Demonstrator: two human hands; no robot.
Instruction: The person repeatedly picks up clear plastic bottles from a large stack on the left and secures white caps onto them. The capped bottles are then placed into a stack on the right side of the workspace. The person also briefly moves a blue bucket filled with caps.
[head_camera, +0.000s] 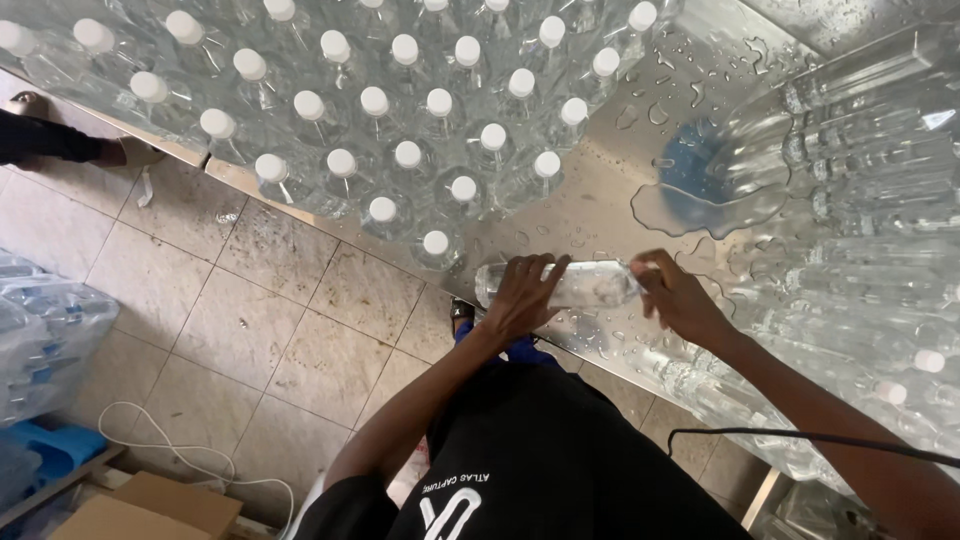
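A: The clear bottle lies on its side near the front edge of the wet steel table, held at both ends. Where is the risk here?

B: Water, first of all. Droplets cover the metal and a puddle sits just behind the bottle. Wet plastic on wet steel looks likely to slide, and the table edge is close on the person's side, so a slip could send it onto the tiled floor.

A: And the neighbours?

B: The standing white-capped bottles are packed tight, with the nearest one just beside the left hand. A sideways jolt could knock that one over, and it might take others with it.

A: On to the grip. The left hand?

B: The left hand lies across the bottle's left end, fingers curled over the top and closed on it. It looks like a firm wrap.

A: The right?

B: The right hand meets the other end, fingers bunched and pinching there. The cap itself is hidden under the fingertips, so whether it grips a cap or the bare neck cannot be told.

A: What lies beyond?

B: A heap of clear bottles on their sides crowds the right. Wrapped packs sit on the floor at left, and another person's dark sleeve shows at the far edge.
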